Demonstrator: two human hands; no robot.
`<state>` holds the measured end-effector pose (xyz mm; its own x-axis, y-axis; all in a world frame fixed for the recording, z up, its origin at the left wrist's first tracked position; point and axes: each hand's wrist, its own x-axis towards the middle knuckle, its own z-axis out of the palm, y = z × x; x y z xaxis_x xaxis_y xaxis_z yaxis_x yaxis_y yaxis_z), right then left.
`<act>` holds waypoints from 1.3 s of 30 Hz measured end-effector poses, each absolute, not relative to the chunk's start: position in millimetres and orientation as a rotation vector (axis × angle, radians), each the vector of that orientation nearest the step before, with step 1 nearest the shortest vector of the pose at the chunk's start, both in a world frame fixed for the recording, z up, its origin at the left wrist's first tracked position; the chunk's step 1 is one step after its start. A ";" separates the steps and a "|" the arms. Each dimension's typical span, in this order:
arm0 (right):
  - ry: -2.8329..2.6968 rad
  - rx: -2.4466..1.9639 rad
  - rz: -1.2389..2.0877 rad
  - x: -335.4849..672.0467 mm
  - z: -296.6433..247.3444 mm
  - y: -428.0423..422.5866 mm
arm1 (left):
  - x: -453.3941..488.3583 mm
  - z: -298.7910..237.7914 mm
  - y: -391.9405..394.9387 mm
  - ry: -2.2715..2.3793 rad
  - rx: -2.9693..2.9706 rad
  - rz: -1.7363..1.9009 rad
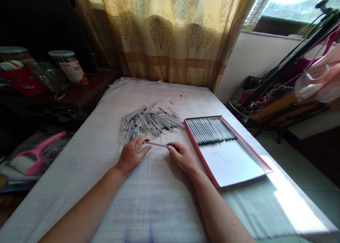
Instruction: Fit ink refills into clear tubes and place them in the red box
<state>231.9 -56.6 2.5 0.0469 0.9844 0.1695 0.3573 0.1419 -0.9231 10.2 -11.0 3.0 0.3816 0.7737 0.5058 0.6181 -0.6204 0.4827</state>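
Between my two hands a slim pen [156, 144] is held level, just above the table. My left hand [134, 151] pinches its left end between thumb and fingers. At the other end, my right hand [182, 155] has thumb and fingers closed on it. Beyond my hands lies a loose pile of pens [148, 121], with clear barrels and some dark tips, pointing many ways. To the right sits a shallow red-edged box [204, 164]. A row of pens [211, 130] lies side by side in its far part, dark ends toward me; its white bottom shows in the near part.
A pale cloth covers the table [148, 204]. Near its far edge is a small red bit [181, 95]. Jars [70, 67] stand on a dark cabinet at left, above a pink-handled item [39, 152]. A curtain [164, 34] hangs behind; a black pole [287, 59] slants at right.
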 end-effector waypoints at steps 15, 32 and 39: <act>-1.339 -1.406 0.873 236.6 2.4 -54.1 | 36.5 19.9 33.9 1.840 2.773 0.498; -1.224 -1.393 0.934 241.3 5.4 -54.3 | 8.3 6.7 -12.5 1.410 2.515 1.006; -1.150 -1.394 0.977 239.1 13.5 -57.4 | 17.8 7.4 -14.7 1.285 1.726 1.133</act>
<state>239.1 -57.4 13.5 0.2092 0.9776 0.0228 0.1353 -0.0059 -0.9908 17.8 -14.7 7.4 0.1278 0.9631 0.2370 0.3558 -0.2676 0.8954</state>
